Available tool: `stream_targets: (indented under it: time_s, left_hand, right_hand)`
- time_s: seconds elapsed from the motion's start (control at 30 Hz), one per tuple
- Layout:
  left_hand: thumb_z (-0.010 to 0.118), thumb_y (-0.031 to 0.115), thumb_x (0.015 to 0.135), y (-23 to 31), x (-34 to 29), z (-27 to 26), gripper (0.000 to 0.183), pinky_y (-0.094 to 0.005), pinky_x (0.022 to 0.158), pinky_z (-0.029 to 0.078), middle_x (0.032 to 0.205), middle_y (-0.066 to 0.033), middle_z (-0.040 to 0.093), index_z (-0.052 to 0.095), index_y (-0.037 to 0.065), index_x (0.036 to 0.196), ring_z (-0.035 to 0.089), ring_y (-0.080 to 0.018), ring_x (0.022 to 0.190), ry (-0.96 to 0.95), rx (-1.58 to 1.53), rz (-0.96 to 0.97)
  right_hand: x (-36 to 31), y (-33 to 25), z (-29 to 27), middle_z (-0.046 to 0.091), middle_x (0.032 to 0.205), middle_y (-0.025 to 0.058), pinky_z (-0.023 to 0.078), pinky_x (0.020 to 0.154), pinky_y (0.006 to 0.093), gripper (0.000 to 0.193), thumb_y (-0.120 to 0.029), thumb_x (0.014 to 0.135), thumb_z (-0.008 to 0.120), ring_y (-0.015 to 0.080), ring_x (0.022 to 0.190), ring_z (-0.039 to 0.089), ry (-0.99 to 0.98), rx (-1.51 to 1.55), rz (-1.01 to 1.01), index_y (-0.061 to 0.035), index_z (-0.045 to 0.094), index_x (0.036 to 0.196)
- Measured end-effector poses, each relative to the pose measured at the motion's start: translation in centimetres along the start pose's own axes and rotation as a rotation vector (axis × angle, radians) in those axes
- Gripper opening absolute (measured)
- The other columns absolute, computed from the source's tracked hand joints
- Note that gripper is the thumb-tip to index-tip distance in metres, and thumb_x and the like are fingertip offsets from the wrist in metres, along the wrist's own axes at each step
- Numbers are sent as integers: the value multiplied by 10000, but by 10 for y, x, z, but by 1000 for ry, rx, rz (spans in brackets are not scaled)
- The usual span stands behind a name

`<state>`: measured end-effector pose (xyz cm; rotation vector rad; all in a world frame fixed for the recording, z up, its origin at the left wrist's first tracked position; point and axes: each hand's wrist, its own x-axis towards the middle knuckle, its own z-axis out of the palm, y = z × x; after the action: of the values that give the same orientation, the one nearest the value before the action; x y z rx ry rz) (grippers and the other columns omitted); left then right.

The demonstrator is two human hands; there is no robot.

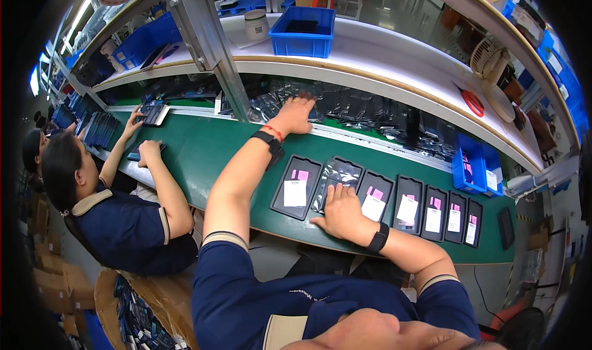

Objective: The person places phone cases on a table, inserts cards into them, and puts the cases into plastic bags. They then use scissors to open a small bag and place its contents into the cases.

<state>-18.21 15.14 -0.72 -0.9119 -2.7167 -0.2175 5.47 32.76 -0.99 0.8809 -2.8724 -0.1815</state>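
Note:
My left hand (297, 114) reaches out to a long pile of clear plastic bags with dark contents (364, 106) under the shelf. Its fingers are stretched out and touch the near edge of the pile. My right hand (346, 213) lies with fingers spread on a clear plastic bag (343, 172), which rests over a black tray in the row. To the left of it, a black tray (277, 199) holds a white label card (295, 193) and a pink piece. More black trays (408, 203) with white cards and pink pieces stand to the right.
Two blue bins (467, 168) stand at the right end of the green table (191, 156). A blue crate (302, 34), a white jar (256, 25), red scissors (473, 102) and a fan (489, 57) are on the shelf. At my left a co-worker (117, 220) handles dark flat items.

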Motion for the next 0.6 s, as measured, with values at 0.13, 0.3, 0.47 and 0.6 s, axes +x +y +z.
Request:
stream_targets:
  time_s: [0.13,0.3,0.47,0.6]
  left_hand:
    - [595,174,661,11,19,4,695,-454,1049,263,1387,-188,333,392,41,1312,326,-334,1283,-251,113,-95]
    - [537,81,727,-6,15,3,467,-422,951,392,1234,-150,499,508,37,1191,475,-313,1153,-269,105,-74]
    - [466,-42,732,11,-21,-20,442,-383,901,448,1201,-169,535,521,30,1165,520,-323,1102,202,-26,42]
    - [482,-15,726,74,-119,-53,455,-404,928,424,1226,-160,518,507,7,1180,491,-324,1140,282,28,186]
  right_hand:
    - [2,-2,5,597,992,288,283,973,498,840,-617,817,404,414,877,568,8,-95,-84,163,522,1104]
    - [14,0,0,642,820,233,237,970,570,767,-648,773,427,398,864,572,-255,-93,-155,74,669,865]
    - [-9,25,6,627,902,164,296,941,503,592,-593,763,516,330,905,564,160,212,-3,-69,648,1004]
    - [-80,90,-35,592,1053,173,413,869,422,446,-283,725,687,348,980,544,363,536,355,-35,572,1079]
